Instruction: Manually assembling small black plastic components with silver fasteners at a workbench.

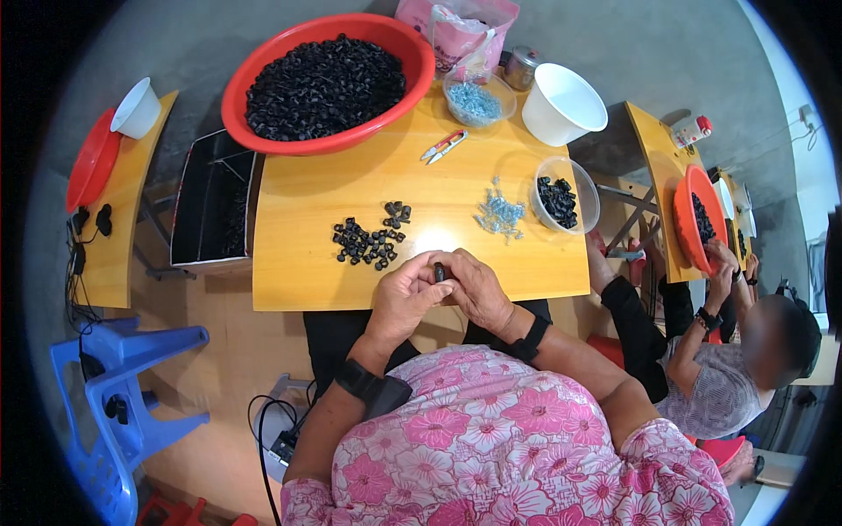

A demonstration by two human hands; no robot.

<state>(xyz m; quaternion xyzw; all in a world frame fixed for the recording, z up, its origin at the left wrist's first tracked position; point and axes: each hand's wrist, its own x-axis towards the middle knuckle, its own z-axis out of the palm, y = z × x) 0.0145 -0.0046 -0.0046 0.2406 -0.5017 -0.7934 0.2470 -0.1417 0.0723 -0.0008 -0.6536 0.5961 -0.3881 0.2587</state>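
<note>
Fingertips of the left hand and the right hand meet over the near edge of a yellow table, closed together in a pinch around one small dark piece, though the overlapping fingers hide too much to make out its full shape. Just beyond them, loose black caps lie scattered to the left, and pale blue bits lie to the right, near a clear tub holding black parts
</note>
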